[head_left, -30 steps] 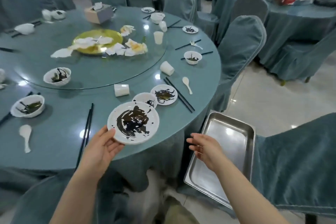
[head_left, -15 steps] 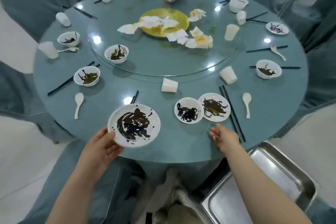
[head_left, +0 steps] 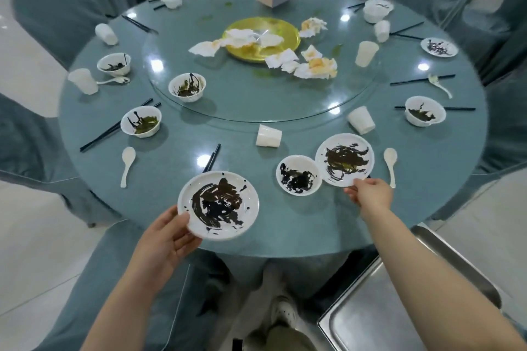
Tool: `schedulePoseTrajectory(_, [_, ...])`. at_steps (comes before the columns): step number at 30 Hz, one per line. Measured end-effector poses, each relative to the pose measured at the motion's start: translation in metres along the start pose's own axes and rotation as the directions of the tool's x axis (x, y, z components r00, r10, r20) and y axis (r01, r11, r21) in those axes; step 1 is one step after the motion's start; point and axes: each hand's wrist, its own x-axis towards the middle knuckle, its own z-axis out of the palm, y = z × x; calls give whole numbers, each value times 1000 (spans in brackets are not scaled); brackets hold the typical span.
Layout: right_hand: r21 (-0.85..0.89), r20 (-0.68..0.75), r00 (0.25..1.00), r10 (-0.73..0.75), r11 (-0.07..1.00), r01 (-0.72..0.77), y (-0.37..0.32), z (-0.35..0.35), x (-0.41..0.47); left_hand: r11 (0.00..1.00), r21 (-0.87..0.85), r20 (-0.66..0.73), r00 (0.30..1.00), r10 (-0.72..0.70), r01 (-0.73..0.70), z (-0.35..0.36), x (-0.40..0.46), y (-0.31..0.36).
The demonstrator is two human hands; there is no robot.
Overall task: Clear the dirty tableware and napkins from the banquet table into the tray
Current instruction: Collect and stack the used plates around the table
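Right hand (head_left: pixel 370 194), bare half a second ago, now pinches second stained plate (head_left: pixel 345 159) at its near rim. Left hand (head_left: pixel 168 234) keeps gripping first stained plate (head_left: pixel 218 205) over the table (head_left: pixel 285 236) edge. Steel tray (head_left: pixel 399 316) lies lower right, apart from both.

I see white plates (head_left: pixel 218 205) smeared with dark brown sauce on a teal tablecloth (head_left: pixel 159 177), a yellow dish (head_left: pixel 288 34) under orange-stained white napkins (head_left: pixel 316 68), black chopsticks (head_left: pixel 211 157), and a silver tray (head_left: pixel 379 319).

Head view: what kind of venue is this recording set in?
Most likely a banquet hall after a meal: a large round table with a glass turntable, fabric-covered chairs all around, and many dirty place settings with chopsticks.
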Motion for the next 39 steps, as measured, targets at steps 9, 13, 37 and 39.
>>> schedulePoseTrajectory(9, [39,-83,965,-247,967,251,-17,-60,-99,999,41,182,983,-14,6,24,-15,-8])
schedulePoseTrajectory(13, [53,6,968,-252,966,252,-5,-90,-152,994,109,306,952,-21,-13,46,-28,-21])
schedulePoseTrajectory(37, [194,19,991,-135,973,129,82,-403,-229,915,390,788,552,-273,-104,287,-210,-181])
schedulePoseTrajectory(39, [194,-6,992,-129,973,128,86,-447,-225,913,396,793,536,-289,-93,312,-234,-203])
